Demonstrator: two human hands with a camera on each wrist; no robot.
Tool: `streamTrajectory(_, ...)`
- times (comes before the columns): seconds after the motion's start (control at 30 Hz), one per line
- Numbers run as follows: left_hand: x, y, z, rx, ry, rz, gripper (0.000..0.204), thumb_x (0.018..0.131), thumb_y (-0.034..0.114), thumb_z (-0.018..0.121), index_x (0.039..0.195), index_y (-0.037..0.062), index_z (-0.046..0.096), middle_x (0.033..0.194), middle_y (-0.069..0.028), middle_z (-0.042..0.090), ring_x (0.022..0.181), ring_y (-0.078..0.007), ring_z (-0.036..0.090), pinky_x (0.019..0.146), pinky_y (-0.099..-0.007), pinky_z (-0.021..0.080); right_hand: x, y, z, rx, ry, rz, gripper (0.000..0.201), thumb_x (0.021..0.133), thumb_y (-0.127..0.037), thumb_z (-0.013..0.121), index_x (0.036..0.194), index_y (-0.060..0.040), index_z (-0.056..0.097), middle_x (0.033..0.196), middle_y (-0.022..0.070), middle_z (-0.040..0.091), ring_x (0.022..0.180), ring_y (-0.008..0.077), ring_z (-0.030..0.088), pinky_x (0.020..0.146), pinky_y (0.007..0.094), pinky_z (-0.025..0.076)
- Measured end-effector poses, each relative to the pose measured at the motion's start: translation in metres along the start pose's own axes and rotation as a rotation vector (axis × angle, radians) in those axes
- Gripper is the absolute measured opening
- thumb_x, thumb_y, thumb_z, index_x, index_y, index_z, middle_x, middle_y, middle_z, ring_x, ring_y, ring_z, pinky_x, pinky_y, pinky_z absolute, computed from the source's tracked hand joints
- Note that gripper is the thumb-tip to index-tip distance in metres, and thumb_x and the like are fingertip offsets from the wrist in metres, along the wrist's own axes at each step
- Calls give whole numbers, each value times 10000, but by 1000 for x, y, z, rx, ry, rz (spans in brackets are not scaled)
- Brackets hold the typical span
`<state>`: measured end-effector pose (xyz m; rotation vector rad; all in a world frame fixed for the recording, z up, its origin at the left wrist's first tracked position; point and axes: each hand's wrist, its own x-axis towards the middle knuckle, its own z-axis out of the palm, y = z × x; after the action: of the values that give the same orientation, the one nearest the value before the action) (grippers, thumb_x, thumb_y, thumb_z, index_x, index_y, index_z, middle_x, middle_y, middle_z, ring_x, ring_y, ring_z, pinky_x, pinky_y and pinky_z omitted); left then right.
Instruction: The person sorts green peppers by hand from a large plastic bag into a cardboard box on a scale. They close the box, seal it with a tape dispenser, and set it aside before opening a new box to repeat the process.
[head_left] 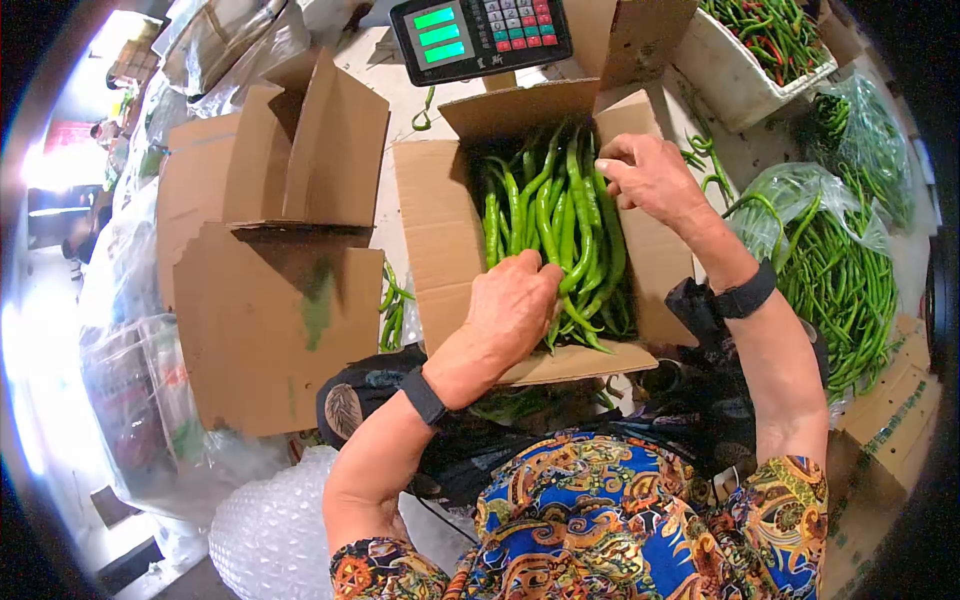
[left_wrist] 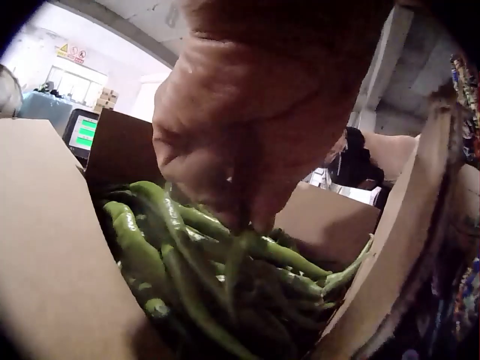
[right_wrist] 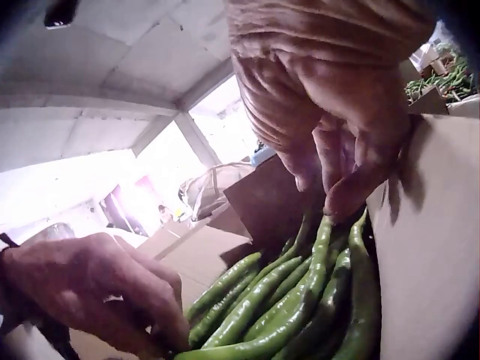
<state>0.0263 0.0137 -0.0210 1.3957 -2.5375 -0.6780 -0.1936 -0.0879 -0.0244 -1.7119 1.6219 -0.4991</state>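
Long green peppers (head_left: 565,215) lie lengthwise in an open cardboard box (head_left: 437,240). The left hand (head_left: 508,305) is over the near part of the pile, its curled fingers pinching a pepper; in the left wrist view that hand (left_wrist: 247,127) covers much of the box, with peppers (left_wrist: 142,255) beneath it. At the far right of the pile, the right hand (head_left: 655,180) has bent fingers. The right wrist view shows its thumb and fingers (right_wrist: 341,202) at the stem end of a pepper (right_wrist: 319,262), pinching it. Its other fingertips are partly hidden.
A scale display (head_left: 480,40) stands beyond the box. Empty cardboard boxes (head_left: 275,330) are at the left. On the right are a plastic bag of thin green peppers (head_left: 835,290) and a white foam box (head_left: 745,95) of red and green ones. Some loose peppers (head_left: 393,305) lie beside the box.
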Motion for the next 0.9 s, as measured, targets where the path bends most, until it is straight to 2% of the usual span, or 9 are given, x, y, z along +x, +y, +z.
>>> streamTrajectory(0.13,0,-5,7,-44,-8,-18,170,790,162,704,829,36,596,750,-156,555,740,-362,584,621,-456,480,-8,6,2,16,-27,67,286,881,-196,594,977,67,653,732,131,669,617,169,644,552,311,537)
streamTrajectory(0.2,3,-3,0,-364,167,-10,157,829,149,690,871,15,620,715,-134,593,642,-285,601,583,-385,485,-12,4,4,-62,-53,14,291,896,-199,575,973,71,652,736,134,670,609,171,640,546,312,524)
streamTrajectory(0.23,4,2,-6,-631,52,-251,181,858,162,686,896,-7,632,662,-96,606,560,-179,585,544,-317,471,-14,4,7,-29,43,-20,300,842,-245,586,858,41,673,838,270,652,852,419,646,782,467,492)
streamTrajectory(0.33,-2,22,-19,-815,16,-332,199,874,170,679,873,-21,625,625,-67,589,539,-111,565,521,-292,462,-12,7,10,8,-30,12,330,860,-275,582,867,44,667,856,282,646,875,424,641,784,475,483)
streamTrajectory(0.47,7,7,4,-424,145,-172,169,880,124,655,865,-40,617,667,-92,636,587,-132,630,540,-308,498,-14,7,20,-56,-60,63,375,852,-345,602,985,0,669,984,255,666,977,402,633,857,467,486)
streamTrajectory(0.6,15,26,9,-938,-32,-419,165,868,122,660,864,-37,617,655,-99,632,578,-157,655,533,-322,515,-20,-4,19,-121,-28,116,446,819,-373,639,1073,-6,650,1034,241,667,1001,399,630,887,461,483)
streamTrajectory(0.8,25,36,1,-822,-71,-324,243,834,205,713,868,-19,624,616,-94,586,543,-135,512,531,-310,442,-15,2,17,48,-67,94,373,822,-325,633,1019,-10,668,985,225,680,973,390,638,868,466,481)
streamTrajectory(0.87,25,35,0,-629,-74,-230,249,816,213,722,881,-9,630,594,-118,550,531,-152,502,529,-335,438,-20,4,21,-153,-56,-7,330,828,-293,620,989,-8,666,966,224,680,933,406,640,845,485,484)
streamTrajectory(0.9,24,30,12,-593,-79,-197,243,791,205,725,862,-4,623,597,-157,552,530,-235,553,534,-376,446,-23,7,23,-327,-49,-89,342,853,-280,618,1066,-13,630,938,218,673,887,392,644,755,471,505)
